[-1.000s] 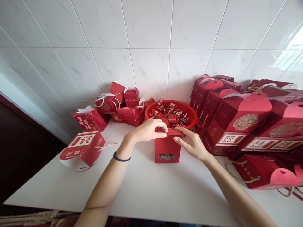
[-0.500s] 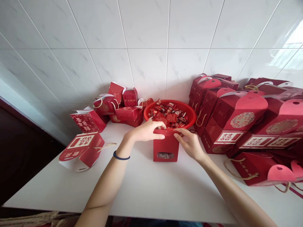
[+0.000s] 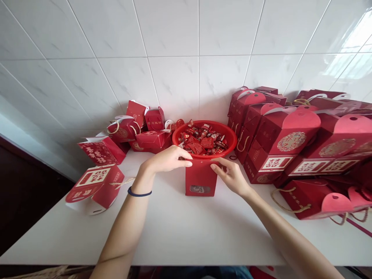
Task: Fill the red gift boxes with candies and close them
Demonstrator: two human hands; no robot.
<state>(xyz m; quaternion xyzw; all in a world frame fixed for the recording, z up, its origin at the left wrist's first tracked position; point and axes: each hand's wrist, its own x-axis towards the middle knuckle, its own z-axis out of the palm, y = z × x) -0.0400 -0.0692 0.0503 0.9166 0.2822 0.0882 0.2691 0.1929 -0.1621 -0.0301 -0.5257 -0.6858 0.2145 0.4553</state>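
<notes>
A small red gift box (image 3: 200,182) with a little window low on its front stands upright on the white table (image 3: 186,232). My left hand (image 3: 167,159) pinches its top left edge, fingers closed on the flap. My right hand (image 3: 229,175) grips the top right edge with fingers curled on it. Right behind the box sits a red bowl (image 3: 204,140) heaped with wrapped red candies.
A large stack of red gift boxes (image 3: 293,143) with rounded flaps and rope handles fills the right side. Several loose red boxes (image 3: 139,131) lie at the back left, and one on its side (image 3: 94,186) near the left edge. White tiled wall behind.
Both hands have shifted from the box's top flaps down to its upper side edges. The view has moved slightly, so everything sits a little further left.
</notes>
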